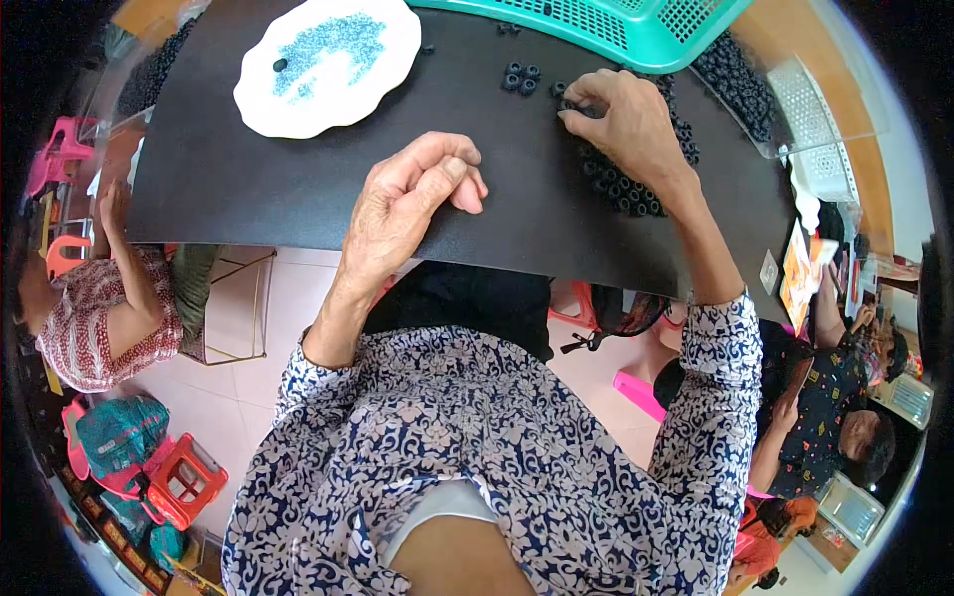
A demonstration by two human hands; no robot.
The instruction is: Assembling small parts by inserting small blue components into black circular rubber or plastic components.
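My right hand (628, 121) is at the edge of a loose pile of small black rings (628, 194) on the dark table. Its thumb and index finger close on a small black ring, partly hidden by the fingertips. A small cluster of black rings (521, 77) stands just left of that hand. My left hand (412, 194) is held over the near part of the table, its fingers curled in and the thumb pressed to them; whatever they may hold is hidden. Beyond it lies a white scalloped plate (263, 109) with tiny blue beads (338, 45) and one black ring (280, 65).
A green plastic basket (661, 62) stands at the far edge. At the right, a clear bin holds many black pieces (737, 84) beside a white perforated basket (817, 134). People sit on both sides. A red stool (187, 482) stands on the floor at the left.
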